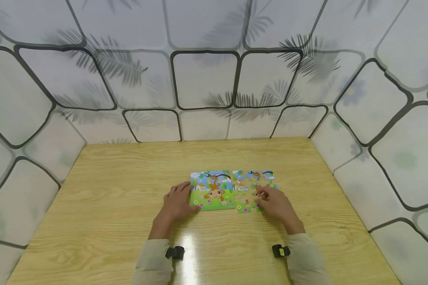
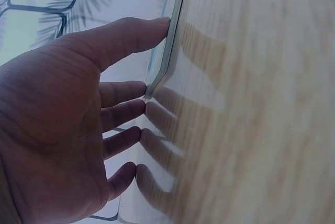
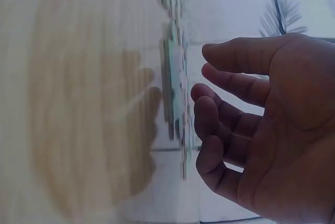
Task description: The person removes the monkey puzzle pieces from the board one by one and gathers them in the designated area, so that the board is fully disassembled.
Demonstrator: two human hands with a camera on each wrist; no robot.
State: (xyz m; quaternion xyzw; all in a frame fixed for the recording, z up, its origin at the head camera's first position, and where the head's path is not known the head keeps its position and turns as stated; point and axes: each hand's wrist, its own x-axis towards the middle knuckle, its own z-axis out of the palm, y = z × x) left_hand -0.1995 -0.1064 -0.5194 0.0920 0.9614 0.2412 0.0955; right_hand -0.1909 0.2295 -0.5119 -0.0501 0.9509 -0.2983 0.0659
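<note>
A picture board (image 1: 214, 196) of a hanging monkey lies flat on the table. My left hand (image 1: 178, 201) rests at its left side, thumb on the front corner. In the left wrist view, the thumb of the left hand (image 2: 57, 114) touches the board edge (image 2: 168, 56), and its other fingertips meet the tabletop. Right of the board lie jigsaw pieces (image 1: 243, 208) with the same picture, with gaps between some. Just above them is my right hand (image 1: 276, 202). In the right wrist view, the right hand (image 3: 282, 114) has bent fingers, thumb near forefinger, with nothing visible between them; the jigsaw pieces (image 3: 175, 77) appear edge-on.
The wood-grain table (image 1: 121, 178) stretches out around the board and pieces. Walls (image 1: 207, 79) with a pattern of dark outlines and leaves enclose it at the back and both sides. A black strap device (image 1: 175, 253) is on each wrist.
</note>
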